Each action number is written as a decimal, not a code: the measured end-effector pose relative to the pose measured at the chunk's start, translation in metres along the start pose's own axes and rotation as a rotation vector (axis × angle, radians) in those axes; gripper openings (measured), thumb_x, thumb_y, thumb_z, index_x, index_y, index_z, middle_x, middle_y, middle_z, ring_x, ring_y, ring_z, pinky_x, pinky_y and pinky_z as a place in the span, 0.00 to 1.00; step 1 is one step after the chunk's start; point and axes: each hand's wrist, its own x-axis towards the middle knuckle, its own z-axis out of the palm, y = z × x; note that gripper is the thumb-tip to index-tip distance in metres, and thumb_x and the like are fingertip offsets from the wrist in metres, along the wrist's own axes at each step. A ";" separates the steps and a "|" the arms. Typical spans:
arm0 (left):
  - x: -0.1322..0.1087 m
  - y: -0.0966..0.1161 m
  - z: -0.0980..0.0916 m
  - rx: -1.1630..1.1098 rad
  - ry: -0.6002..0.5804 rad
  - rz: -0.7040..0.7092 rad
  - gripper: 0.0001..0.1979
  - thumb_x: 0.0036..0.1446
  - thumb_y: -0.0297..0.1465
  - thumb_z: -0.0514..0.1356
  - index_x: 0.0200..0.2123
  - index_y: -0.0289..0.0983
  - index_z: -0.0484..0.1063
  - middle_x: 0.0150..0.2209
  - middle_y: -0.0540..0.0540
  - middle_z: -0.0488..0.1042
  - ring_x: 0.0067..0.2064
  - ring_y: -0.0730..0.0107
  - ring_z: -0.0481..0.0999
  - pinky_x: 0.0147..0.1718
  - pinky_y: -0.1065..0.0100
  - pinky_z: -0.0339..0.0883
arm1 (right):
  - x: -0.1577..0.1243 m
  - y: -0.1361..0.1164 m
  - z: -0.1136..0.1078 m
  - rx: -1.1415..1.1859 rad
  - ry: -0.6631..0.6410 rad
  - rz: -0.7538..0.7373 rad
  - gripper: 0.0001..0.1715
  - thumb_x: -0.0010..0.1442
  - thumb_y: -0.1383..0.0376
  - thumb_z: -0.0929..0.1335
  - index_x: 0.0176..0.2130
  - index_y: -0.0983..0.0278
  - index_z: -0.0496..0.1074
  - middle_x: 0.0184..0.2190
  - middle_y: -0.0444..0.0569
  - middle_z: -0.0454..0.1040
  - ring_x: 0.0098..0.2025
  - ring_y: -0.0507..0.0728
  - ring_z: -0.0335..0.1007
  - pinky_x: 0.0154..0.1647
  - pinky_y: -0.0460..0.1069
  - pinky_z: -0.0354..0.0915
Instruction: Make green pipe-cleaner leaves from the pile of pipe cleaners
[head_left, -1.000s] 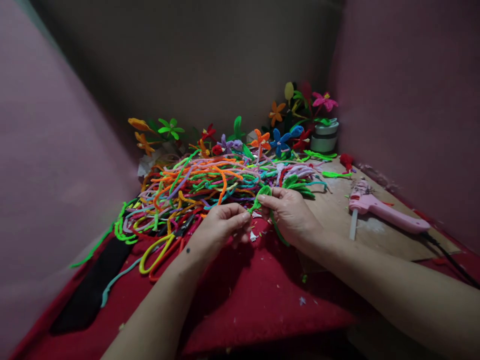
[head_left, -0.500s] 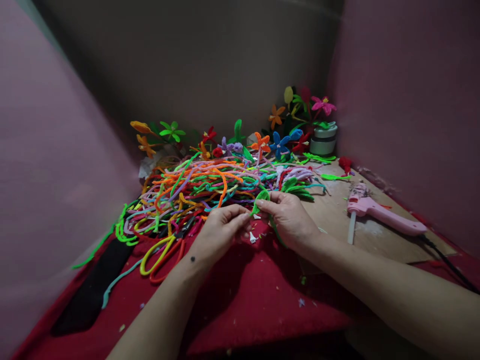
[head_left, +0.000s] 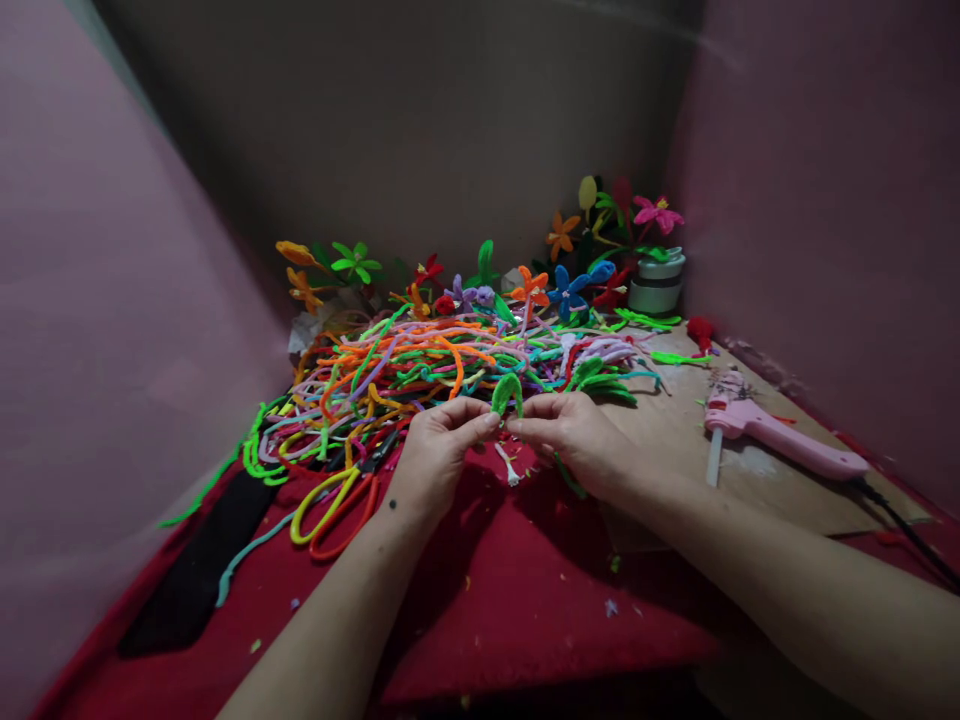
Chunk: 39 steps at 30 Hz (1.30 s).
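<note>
Both my hands meet above a red cloth (head_left: pixel 525 610), pinching one green pipe cleaner (head_left: pixel 507 392) bent into an upright loop. My left hand (head_left: pixel 439 450) pinches the loop's left foot with thumb and forefinger. My right hand (head_left: pixel 577 440) pinches the right foot, and the pipe cleaner's tail runs down under that palm. Just behind the hands lies a big tangled pile of pipe cleaners (head_left: pixel 405 375) in orange, green, purple, pink and yellow.
A pink glue gun (head_left: pixel 780 445) with a black cord lies on a wooden board (head_left: pixel 675 430) at the right. Finished pipe-cleaner flowers (head_left: pixel 570 285) stand along the back wall, some in a white pot (head_left: pixel 656 282). Yellow and orange loops (head_left: pixel 330 510) lie at the left.
The green loop has turned upright between my fingertips. My left hand rose and closed in on my right, so both now pinch the loop's feet.
</note>
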 end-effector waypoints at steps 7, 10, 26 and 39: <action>0.000 0.002 0.003 0.012 0.071 0.026 0.05 0.44 0.30 0.63 0.25 0.34 0.71 0.21 0.53 0.68 0.24 0.79 0.65 0.27 0.74 0.58 | 0.000 0.002 0.004 0.238 -0.071 -0.028 0.07 0.48 0.66 0.68 0.26 0.65 0.64 0.20 0.43 0.70 0.19 0.49 0.64 0.22 0.46 0.60; -0.001 0.003 0.006 0.009 0.104 0.022 0.05 0.44 0.29 0.62 0.25 0.34 0.70 0.22 0.53 0.69 0.25 0.77 0.67 0.29 0.73 0.60 | 0.002 0.003 0.004 0.356 -0.064 -0.077 0.07 0.48 0.67 0.69 0.27 0.65 0.65 0.21 0.42 0.70 0.22 0.49 0.66 0.25 0.46 0.62; -0.008 0.004 0.014 0.075 0.076 0.102 0.05 0.45 0.26 0.60 0.20 0.33 0.68 0.18 0.54 0.67 0.23 0.79 0.64 0.27 0.74 0.58 | -0.002 0.007 0.001 -0.346 0.194 -0.538 0.02 0.52 0.70 0.65 0.28 0.64 0.67 0.25 0.42 0.67 0.27 0.49 0.62 0.30 0.45 0.60; -0.008 0.001 0.016 0.231 0.129 0.012 0.07 0.43 0.29 0.60 0.17 0.34 0.68 0.15 0.53 0.67 0.20 0.78 0.64 0.22 0.74 0.57 | -0.003 0.002 0.001 -0.582 0.148 -0.612 0.06 0.50 0.72 0.63 0.25 0.66 0.69 0.23 0.45 0.67 0.26 0.50 0.61 0.29 0.46 0.58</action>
